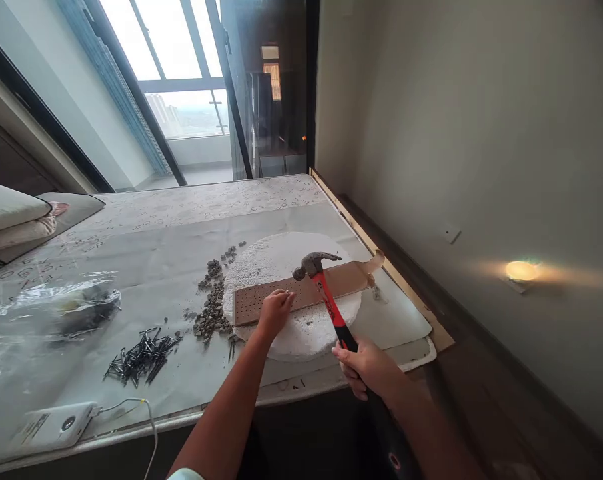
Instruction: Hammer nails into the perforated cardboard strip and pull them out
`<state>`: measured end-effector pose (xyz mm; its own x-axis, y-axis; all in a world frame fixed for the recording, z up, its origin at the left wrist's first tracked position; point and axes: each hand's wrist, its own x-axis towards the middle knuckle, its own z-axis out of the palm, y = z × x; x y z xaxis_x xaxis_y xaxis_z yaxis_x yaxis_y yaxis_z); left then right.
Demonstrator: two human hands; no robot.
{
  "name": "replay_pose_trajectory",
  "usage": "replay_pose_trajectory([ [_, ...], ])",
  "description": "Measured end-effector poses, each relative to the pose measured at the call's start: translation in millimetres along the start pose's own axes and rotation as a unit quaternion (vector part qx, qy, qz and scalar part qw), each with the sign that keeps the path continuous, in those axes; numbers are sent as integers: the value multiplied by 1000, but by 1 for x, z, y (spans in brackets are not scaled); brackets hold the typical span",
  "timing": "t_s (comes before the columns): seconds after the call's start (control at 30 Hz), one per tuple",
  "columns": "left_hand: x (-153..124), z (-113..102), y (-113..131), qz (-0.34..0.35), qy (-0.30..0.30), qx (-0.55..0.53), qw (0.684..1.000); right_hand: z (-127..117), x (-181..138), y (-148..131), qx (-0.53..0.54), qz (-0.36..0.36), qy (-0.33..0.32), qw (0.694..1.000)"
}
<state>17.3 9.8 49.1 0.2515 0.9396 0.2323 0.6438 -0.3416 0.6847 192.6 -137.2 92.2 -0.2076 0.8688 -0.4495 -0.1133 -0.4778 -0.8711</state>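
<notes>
Hammer in centre of frame, head near left hand; stray swing could hit those fingertips. Brown board, lying across white slab at centre, could skid if struck off-middle. Right hand wrapped round hammer handle. Left fingertips pinched together over board, contents too small to tell.

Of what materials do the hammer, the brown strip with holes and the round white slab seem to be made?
Hammer: head apparently steel, grey with dull sheen; red and black handle, brightly coloured, perhaps plastic or rubber.
Brown strip: matte, perhaps cardboard or leather; its curling far end suggests thin sheet.
Round white slab: probably polystyrene foam, matte, with a grainy, pitted surface.
</notes>
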Motion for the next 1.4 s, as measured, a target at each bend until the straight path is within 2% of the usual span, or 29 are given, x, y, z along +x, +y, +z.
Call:
replay_pose_trajectory([
  [0.17,3,10,-8,7,-24,51,998,-6,2,5,11,9,-8,1000],
  [0.47,4,13,-6,19,-43,80,996,-13,3,20,10,14,6,1000],
  [0.7,2,14,-5,24,-62,104,992,-10,-4,11,5,11,-1,1000],
  [0.93,0,12,-2,77,-35,195,977,-8,-7,7,-3,13,-4,1000],
  [1.07,-1,13,-5,74,-25,189,979,-9,-5,13,-50,10,12,999],
  [1.27,-4,21,-12,82,-28,152,985,-15,-8,20,-182,-18,50,982],
  [1.4,-8,23,-14,79,-10,118,990,-16,-11,21,-210,-4,59,976],
])
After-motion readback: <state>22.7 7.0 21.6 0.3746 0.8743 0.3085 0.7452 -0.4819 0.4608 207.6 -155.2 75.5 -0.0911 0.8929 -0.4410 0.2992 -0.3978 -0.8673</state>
